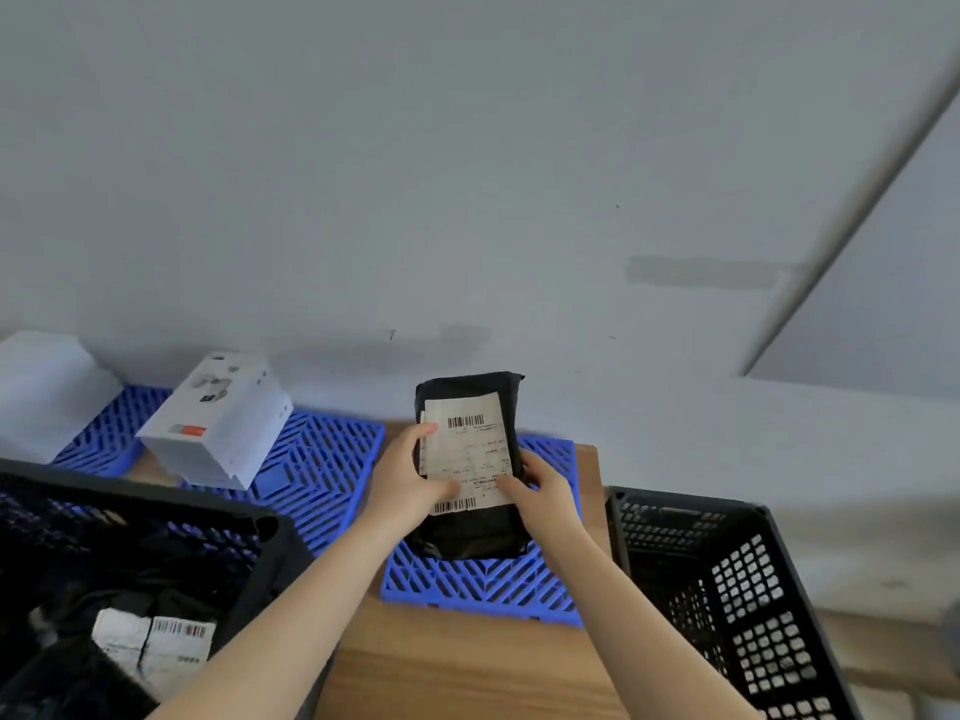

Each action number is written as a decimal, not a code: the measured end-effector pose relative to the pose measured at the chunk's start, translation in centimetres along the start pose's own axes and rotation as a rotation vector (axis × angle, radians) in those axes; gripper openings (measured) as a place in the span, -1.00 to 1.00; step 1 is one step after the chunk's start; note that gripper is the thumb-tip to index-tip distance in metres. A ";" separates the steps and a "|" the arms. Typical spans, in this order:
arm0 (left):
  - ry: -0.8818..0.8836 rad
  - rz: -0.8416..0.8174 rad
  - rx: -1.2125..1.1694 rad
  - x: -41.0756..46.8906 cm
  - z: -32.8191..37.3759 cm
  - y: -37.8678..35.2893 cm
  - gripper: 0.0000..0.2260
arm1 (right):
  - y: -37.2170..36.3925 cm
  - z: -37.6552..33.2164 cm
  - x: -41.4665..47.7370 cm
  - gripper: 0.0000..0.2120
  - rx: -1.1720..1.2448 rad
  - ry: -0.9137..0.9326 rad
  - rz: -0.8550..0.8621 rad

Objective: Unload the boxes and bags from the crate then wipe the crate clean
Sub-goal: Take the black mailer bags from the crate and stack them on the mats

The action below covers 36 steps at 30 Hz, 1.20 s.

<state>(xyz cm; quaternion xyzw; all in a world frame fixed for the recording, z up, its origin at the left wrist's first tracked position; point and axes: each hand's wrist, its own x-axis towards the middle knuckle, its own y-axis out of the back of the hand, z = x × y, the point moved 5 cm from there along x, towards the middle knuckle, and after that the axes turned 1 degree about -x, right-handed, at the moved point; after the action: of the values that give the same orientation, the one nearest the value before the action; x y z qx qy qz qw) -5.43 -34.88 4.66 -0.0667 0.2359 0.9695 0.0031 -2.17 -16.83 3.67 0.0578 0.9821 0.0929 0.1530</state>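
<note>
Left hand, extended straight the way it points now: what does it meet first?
The black bag that the left hand is gripping, at its labelled edge. Past it, probably the wall; depth unclear.

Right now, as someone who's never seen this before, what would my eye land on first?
Probably the black bag with its white barcode label, gripped at centre by the left hand and right hand over a bright blue mat. Behind to the left a white box rests on more blue matting, and the black crate at near left holds another labelled bag.
</note>
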 end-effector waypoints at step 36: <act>0.003 0.042 0.220 9.2 -6.6 -3.7 -0.39 | -3.2 7.3 9.3 -0.45 -0.056 -0.230 0.083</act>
<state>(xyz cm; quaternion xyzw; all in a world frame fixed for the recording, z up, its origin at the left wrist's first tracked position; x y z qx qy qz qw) -13.61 -34.88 -4.05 -0.0626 0.3425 0.9374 -0.0102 -9.01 -17.47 -6.53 0.1045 0.9519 0.1192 0.2622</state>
